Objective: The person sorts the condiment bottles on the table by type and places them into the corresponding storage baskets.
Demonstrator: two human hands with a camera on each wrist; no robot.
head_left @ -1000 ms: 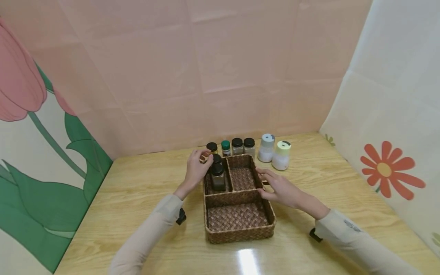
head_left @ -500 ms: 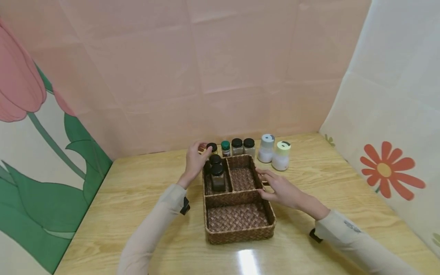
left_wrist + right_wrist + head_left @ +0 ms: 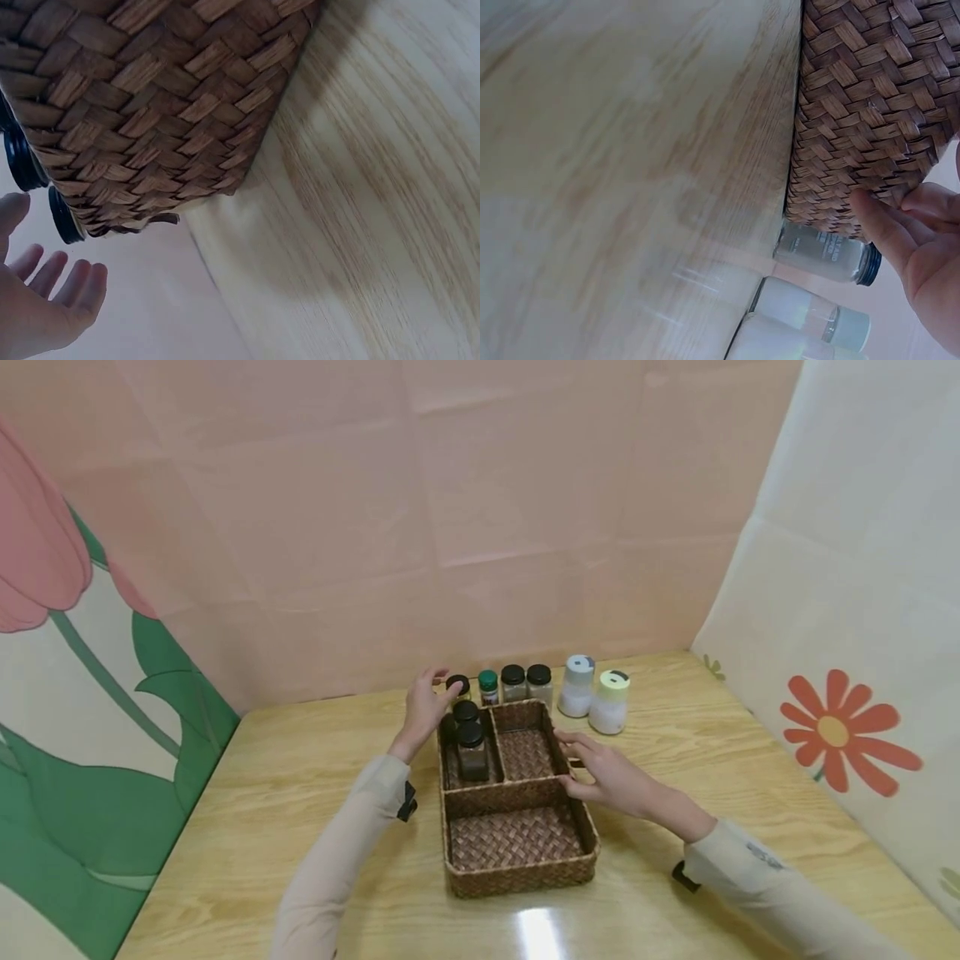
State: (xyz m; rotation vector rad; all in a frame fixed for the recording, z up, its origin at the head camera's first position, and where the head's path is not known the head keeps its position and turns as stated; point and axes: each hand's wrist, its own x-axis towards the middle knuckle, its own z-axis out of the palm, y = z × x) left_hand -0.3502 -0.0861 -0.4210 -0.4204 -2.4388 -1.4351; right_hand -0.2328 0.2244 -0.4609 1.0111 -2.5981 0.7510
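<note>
A brown woven basket [image 3: 521, 878] with three compartments sits on the table. Two dark spice jars with black lids [image 3: 472, 753] stand in its back left compartment. My left hand [image 3: 424, 712] hovers at the back left corner, fingers loosely bent, beside a black-lidded jar [image 3: 458, 683] behind the basket. In the left wrist view, a gap shows between that hand [image 3: 49, 304] and the black lids [image 3: 64, 214]. At the basket's right wall, my right hand [image 3: 611, 775] holds the rim; its fingers [image 3: 885, 229] touch the weave in the right wrist view.
Behind the basket stand a green-capped bottle [image 3: 488, 687] and two black-lidded jars [image 3: 538, 683]. Farther right are a blue-topped shaker [image 3: 577, 687] and a yellow-topped shaker [image 3: 610, 703]. Pink cloth [image 3: 337, 527] hangs behind the wooden table [image 3: 315, 777].
My left hand has moved back and slightly up, from above the jars inside the basket to the jar behind it. The right hand stays at the basket wall.
</note>
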